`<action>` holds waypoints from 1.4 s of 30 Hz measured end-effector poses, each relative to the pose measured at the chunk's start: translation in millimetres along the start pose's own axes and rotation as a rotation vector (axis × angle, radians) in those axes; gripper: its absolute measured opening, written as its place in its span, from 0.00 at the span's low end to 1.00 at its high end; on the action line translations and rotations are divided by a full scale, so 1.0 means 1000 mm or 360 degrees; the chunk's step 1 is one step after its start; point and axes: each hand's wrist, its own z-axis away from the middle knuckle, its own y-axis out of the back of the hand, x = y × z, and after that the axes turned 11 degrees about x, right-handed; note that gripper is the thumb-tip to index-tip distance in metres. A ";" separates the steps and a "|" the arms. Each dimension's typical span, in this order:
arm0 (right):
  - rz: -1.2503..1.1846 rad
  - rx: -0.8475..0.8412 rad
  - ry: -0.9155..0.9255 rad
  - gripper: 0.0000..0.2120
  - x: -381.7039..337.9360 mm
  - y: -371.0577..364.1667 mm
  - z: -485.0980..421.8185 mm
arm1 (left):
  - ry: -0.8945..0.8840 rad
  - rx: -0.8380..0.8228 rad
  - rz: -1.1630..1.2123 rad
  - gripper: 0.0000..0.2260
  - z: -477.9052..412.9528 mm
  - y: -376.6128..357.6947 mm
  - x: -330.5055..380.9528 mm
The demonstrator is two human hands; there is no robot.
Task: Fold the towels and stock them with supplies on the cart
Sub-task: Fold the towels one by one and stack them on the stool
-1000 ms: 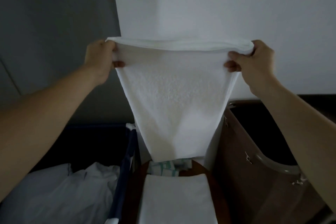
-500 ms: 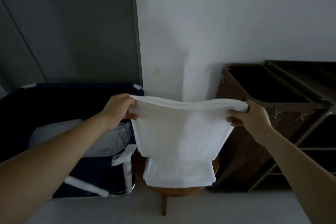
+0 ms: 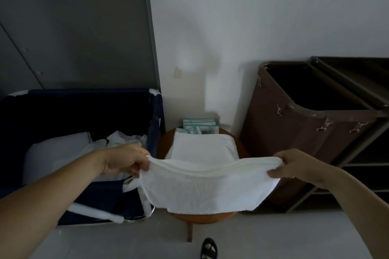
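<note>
A folded white towel (image 3: 206, 191) hangs between my two hands just above a round wooden stool (image 3: 202, 217). My left hand (image 3: 124, 162) pinches its top left corner and my right hand (image 3: 294, 166) pinches the top right corner. Its folded upper edge sags in the middle. Behind it, a stack of folded white towels (image 3: 202, 147) lies on the stool. Teal-and-white supply packets (image 3: 199, 126) stand at the stool's back edge. The brown housekeeping cart (image 3: 299, 132) stands to the right, its bag open and dark inside.
A dark blue laundry bin (image 3: 84, 115) with loose white linen (image 3: 61, 153) stands at the left, against a grey door. A white wall is behind the stool. Grey floor lies in front, where my sandalled foot (image 3: 208, 249) shows.
My hands have come down with the towel from head height to just above the stool. The view has tilted downward, and the stack on the stool now shows behind the towel.
</note>
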 end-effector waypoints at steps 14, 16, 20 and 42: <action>-0.0946 0.0152 -0.0683 0.10 0.101 -0.070 -0.299 | 0.0587 0.0621 0.0424 0.05 -0.309 -0.025 -0.006; -0.0941 0.0276 -0.0814 0.08 0.124 -0.101 -0.329 | 0.0622 0.0655 0.0425 0.05 -0.353 -0.051 -0.033; -0.0983 0.0418 -0.0978 0.16 0.153 -0.139 -0.349 | 0.0517 0.0848 0.0367 0.06 -0.401 -0.086 -0.070; -0.0313 0.0704 -0.0865 0.24 0.167 -0.172 -0.363 | 0.0399 0.1051 0.0230 0.28 -0.397 -0.097 -0.095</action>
